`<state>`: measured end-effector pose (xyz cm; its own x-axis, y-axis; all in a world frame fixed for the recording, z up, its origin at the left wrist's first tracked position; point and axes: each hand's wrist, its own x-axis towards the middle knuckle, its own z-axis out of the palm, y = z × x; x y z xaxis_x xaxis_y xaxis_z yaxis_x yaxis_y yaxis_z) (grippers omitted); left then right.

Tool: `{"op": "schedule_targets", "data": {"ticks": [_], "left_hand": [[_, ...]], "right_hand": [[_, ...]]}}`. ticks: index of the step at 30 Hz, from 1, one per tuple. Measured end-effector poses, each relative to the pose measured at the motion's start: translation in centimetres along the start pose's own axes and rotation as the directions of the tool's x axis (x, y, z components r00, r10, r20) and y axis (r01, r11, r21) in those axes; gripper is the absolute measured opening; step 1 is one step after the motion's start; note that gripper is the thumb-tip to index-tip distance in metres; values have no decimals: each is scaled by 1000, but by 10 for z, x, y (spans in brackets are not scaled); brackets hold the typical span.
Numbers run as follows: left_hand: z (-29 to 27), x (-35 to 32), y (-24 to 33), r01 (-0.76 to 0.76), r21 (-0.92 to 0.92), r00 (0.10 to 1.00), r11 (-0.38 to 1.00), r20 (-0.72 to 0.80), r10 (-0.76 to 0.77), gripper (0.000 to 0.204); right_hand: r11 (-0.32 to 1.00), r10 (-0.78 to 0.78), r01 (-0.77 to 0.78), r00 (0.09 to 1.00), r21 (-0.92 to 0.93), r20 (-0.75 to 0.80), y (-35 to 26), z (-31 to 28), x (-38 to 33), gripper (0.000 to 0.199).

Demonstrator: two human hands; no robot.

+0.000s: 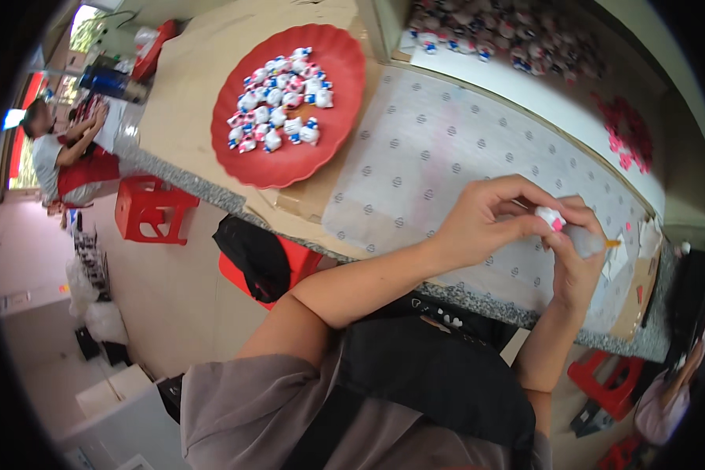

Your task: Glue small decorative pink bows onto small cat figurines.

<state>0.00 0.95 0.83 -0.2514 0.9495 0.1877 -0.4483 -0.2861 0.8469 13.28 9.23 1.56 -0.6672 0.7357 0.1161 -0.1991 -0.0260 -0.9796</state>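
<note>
You hold one small white figurine with a pink spot (552, 218) at the right of the frame, a little below the mid-height. Your left hand (482, 219) has a narrow grip: the thumb and the bent fingers pinch the figurine from its left side. Your right hand (576, 270) comes from the lower right; its thumb and fingertips are close around the same figurine, but whether they press on it, I cannot tell. In the curl of this right hand sits also a translucent bottle (584, 240), held against the palm, and its orange tip (612, 244) points to the right.

Below both hands is a pale sheet with small printed marks (395, 205), which covers the middle and right of the table. At the upper centre stands a red plate with wavy rim (286, 174), and on it lies a group of white figurines with blue and pink parts (278, 102). At the upper right, behind the sheet, you have a big heap of similar figurines (517, 39), and to the right of it a small pile of pink pieces (628, 133). A black cap-like thing (252, 258) lies on a red stool (299, 262), left of your forearm.
</note>
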Motion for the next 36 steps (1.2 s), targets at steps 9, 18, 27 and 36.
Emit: {"op": "schedule_targets", "data": {"ticks": [9,18,27,36], "left_hand": [[-17,-5,28,-79,244,988,966,-111,109,19],[-50,41,88,-146,989,813,31,103,573,26],[-87,198,13,-502,692,716,-518,669,200,21],[-62,182,15,-366,931,864,-9,344,367,20]], "right_hand": [[993,112,-113,993,-18,-21,-10,23,9,47],[994,-77,58,972,-89,-222,-25,-14,8,55],[999,-32,28,984,-24,-176,-13,-14,-4,58],[999,-49,50,988,6,-146,-10,-17,-2,55]]}}
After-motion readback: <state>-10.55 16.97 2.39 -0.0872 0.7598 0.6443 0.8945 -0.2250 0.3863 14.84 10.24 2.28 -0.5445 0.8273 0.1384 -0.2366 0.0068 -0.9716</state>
